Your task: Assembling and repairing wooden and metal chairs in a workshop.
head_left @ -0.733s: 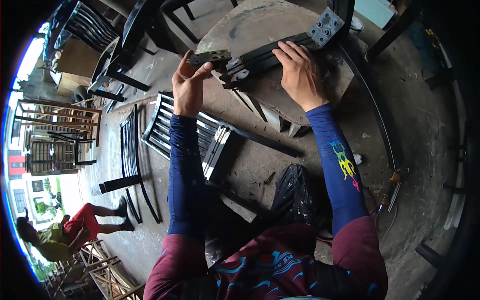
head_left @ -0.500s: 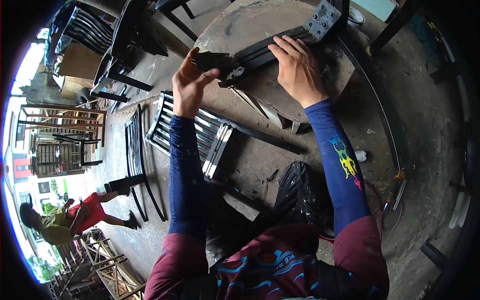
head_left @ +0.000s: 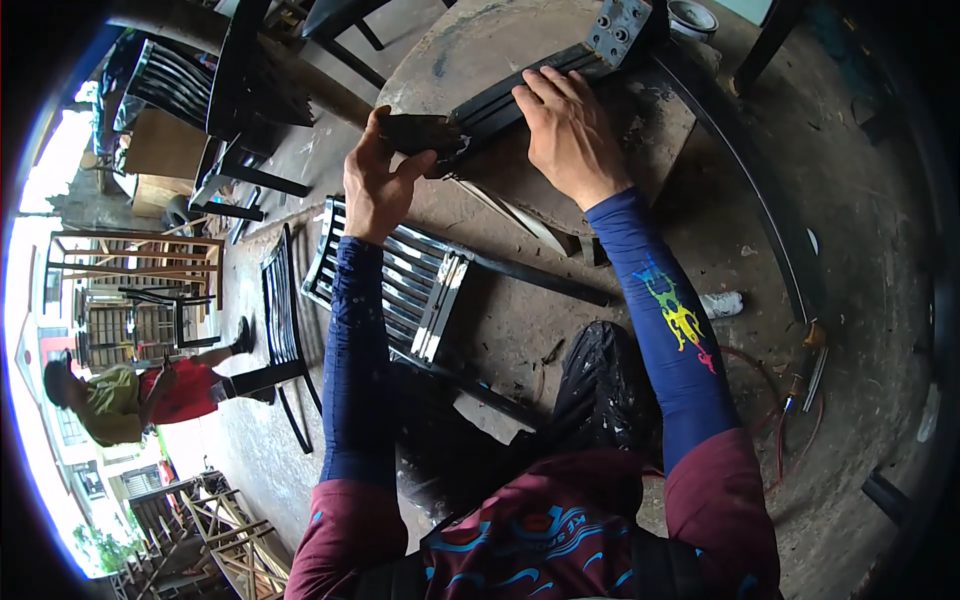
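My left hand (head_left: 378, 190) is closed around a dark flat piece (head_left: 420, 133), thumb on the near side and fingers on the far side. This piece meets the left end of a black grooved wooden rail (head_left: 500, 107), where a pale scuffed patch shows. Over the rail lies my right hand (head_left: 572, 140), fingers bent across its top and thumb hidden. At the rail's right end is a grey metal plate with bolts (head_left: 613, 35). A long curved black leg (head_left: 742, 165) runs down from that corner. Beneath it all stands a worn round tabletop (head_left: 455, 55).
A black slatted chair part (head_left: 400, 285) lies on the floor below my left forearm, with another slatted back (head_left: 282, 300) beside it. A tool with a red hose (head_left: 803, 370) is at right. Another person (head_left: 130, 400) is at far left. Black chairs (head_left: 240, 170) stand upper left.
My right hand and the rail appear slightly further left and up, with the whole view shifted. The dark piece in my left hand shows a flatter face. The other person's legs have moved.
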Motion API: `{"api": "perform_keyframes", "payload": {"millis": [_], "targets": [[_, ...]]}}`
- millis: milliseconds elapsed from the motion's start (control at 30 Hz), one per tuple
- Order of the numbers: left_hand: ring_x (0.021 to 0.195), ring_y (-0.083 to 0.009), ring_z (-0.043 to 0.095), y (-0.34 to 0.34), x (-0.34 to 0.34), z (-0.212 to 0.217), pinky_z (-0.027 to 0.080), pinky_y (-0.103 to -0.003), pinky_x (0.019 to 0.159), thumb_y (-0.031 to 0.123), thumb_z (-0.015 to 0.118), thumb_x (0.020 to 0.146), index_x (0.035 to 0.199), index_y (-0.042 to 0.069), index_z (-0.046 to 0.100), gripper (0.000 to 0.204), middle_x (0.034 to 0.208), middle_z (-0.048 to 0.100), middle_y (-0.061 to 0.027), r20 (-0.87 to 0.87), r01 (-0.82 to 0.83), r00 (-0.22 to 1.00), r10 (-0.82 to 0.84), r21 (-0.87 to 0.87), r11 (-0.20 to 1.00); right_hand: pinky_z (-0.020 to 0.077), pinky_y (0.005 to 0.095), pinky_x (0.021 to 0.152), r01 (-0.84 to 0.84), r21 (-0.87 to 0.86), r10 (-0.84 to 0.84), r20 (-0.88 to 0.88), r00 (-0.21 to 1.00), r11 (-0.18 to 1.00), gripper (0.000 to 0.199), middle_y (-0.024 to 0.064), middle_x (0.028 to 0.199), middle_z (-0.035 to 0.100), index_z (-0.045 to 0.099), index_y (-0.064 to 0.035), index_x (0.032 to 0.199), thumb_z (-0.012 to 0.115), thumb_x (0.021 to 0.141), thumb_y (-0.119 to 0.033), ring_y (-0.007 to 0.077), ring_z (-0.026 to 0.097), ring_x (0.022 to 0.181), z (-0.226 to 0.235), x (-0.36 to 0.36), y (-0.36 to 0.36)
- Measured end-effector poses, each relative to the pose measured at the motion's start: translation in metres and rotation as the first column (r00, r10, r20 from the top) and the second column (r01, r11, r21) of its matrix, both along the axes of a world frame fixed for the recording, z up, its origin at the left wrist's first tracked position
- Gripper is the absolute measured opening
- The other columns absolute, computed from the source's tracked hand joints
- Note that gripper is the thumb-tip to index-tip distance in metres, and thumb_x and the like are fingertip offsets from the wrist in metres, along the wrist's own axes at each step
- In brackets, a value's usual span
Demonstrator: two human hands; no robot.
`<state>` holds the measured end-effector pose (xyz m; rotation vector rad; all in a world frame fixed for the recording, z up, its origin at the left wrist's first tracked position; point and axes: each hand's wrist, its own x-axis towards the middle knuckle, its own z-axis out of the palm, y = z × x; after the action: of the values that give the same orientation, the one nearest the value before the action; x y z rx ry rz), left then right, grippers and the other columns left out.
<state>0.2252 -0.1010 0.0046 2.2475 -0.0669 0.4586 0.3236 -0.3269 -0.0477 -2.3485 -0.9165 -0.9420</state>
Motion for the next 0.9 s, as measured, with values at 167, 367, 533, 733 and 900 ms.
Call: {"api": "perform_keyframes", "payload": {"millis": [167, 367, 533, 733, 900], "targets": [[0.106, -0.0186, 0.063, -0.002, 0.003, -0.006, 0.048, -0.028, 0.094, -0.003, 0.073, 0.078, 0.136, -0.005, 0.042, 0.065, 0.114, 0.068, -0.0136, 0.061, 0.028, 0.998, -0.020, -0.136, 0.990, 0.0342, 0.0491, 0.111, 0.021, -0.006, -0.021, 0.005, 1.000, 1.000, 0.031, 0.0208, 0.127, 0.060, 0.061, 0.0013, 0.116, 0.050, 0.090, -0.010, 0.0353, 0.051, 0.126, 0.003, -0.004, 0.002], [0.102, -0.0183, 0.063, -0.006, 0.000, -0.001, 0.049, -0.028, 0.091, -0.003, 0.072, 0.078, 0.135, -0.004, 0.043, 0.064, 0.110, 0.068, -0.0117, 0.059, -0.012, 0.998, 0.013, -0.019, 1.000, 0.0349, 0.0455, 0.111, -0.190, 0.045, 0.190, 0.009, 0.982, 0.981, 0.033, 0.0177, 0.128, 0.060, 0.062, 0.0012, 0.114, 0.054, 0.084, -0.010, 0.0335, 0.051, 0.126, 0.010, -0.006, 0.006], [0.104, -0.0181, 0.063, -0.003, 0.000, -0.001, 0.049, -0.029, 0.092, -0.001, 0.073, 0.080, 0.138, -0.003, 0.040, 0.067, 0.112, 0.067, -0.0117, 0.047, -0.001, 0.999, 0.003, -0.042, 0.999, 0.0313, 0.0456, 0.114, -0.234, -0.072, 0.231, -0.057, 0.971, 0.969, 0.036, 0.0137, 0.136, 0.056, 0.061, 0.0008, 0.123, 0.054, 0.088, -0.009, 0.0304, 0.049, 0.131, 0.006, -0.005, 0.005], [0.095, -0.0182, 0.065, 0.004, 0.004, -0.007, 0.051, -0.030, 0.084, 0.003, 0.076, 0.078, 0.135, -0.001, 0.042, 0.066, 0.105, 0.069, -0.0144, 0.082, -0.030, 0.996, 0.033, -0.038, 0.999, 0.0290, 0.0478, 0.116, -0.276, -0.073, 0.272, -0.065, 0.960, 0.958, 0.041, 0.0156, 0.138, 0.055, 0.061, 0.0015, 0.124, 0.054, 0.085, -0.008, 0.0315, 0.047, 0.133, 0.001, -0.003, 0.005], [0.105, -0.0217, 0.066, 0.000, 0.002, 0.000, 0.051, -0.031, 0.091, 0.004, 0.077, 0.078, 0.136, -0.006, 0.040, 0.069, 0.107, 0.069, -0.0166, 0.074, -0.004, 0.997, 0.005, -0.011, 1.000, 0.0281, 0.0470, 0.116, -0.243, -0.114, 0.240, -0.034, 0.970, 0.963, 0.042, 0.0177, 0.139, 0.053, 0.060, 0.0029, 0.125, 0.052, 0.085, -0.007, 0.0325, 0.046, 0.133, -0.001, -0.004, 0.006]]}}
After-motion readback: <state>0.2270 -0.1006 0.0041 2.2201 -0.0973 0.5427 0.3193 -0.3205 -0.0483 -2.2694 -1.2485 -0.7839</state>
